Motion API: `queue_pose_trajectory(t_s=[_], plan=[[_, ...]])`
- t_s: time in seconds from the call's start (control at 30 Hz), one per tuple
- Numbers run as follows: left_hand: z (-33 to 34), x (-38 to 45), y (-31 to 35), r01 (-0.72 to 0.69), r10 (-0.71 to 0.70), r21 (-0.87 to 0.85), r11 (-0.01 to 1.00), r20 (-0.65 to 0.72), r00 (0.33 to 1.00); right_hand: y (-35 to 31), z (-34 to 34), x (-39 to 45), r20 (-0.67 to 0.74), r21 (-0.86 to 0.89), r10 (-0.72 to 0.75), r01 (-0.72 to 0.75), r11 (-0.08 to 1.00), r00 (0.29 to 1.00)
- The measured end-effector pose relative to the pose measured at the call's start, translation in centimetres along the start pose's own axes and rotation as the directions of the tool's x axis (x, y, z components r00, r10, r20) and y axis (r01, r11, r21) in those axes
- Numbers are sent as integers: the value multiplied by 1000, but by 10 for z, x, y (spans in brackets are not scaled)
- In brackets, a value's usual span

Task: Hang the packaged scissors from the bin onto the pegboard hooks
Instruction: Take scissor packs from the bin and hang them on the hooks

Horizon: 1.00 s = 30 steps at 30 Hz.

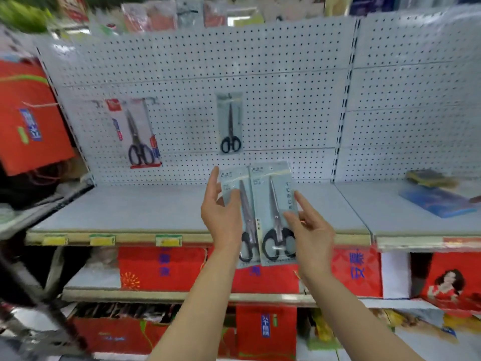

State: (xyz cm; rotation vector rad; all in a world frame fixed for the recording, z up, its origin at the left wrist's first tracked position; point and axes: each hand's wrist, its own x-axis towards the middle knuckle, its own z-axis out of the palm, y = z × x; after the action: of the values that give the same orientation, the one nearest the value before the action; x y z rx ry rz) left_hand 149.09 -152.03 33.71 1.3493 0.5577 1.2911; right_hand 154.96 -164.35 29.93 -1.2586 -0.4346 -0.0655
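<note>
Both our forearms reach up from the bottom edge, and between our hands we hold two scissor packs side by side, upright, in front of the lower pegboard [273,82]. Our left hand [221,214] grips the left pack [238,201] by its left edge, fingers curled behind it and thumb on its face. Our right hand [309,227] pinches the right pack [276,204] at its right edge, fingers on the front. The right pack overlaps the left one slightly. Black handles show at the bottom of both.

On the pegboard above hang two more packs: a small grey one [229,123] just above our hands, and a larger red-trimmed one [138,134] to the left, tilted. A grey shelf [145,207] runs below the board, with red bags [161,267] stacked under it. We cannot see the bin.
</note>
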Motion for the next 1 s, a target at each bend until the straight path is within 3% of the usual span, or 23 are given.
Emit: queue_pose_trajectory(t_s=[0.33,1.0], plan=[[17,111,37,-9,12,-34,999,86,996,-31,81,55,-108,17,-89,91,996,990],[112,237,16,-100,100,-12,995,98,990,-13,121,179,-122,77,-160,170,983,980]])
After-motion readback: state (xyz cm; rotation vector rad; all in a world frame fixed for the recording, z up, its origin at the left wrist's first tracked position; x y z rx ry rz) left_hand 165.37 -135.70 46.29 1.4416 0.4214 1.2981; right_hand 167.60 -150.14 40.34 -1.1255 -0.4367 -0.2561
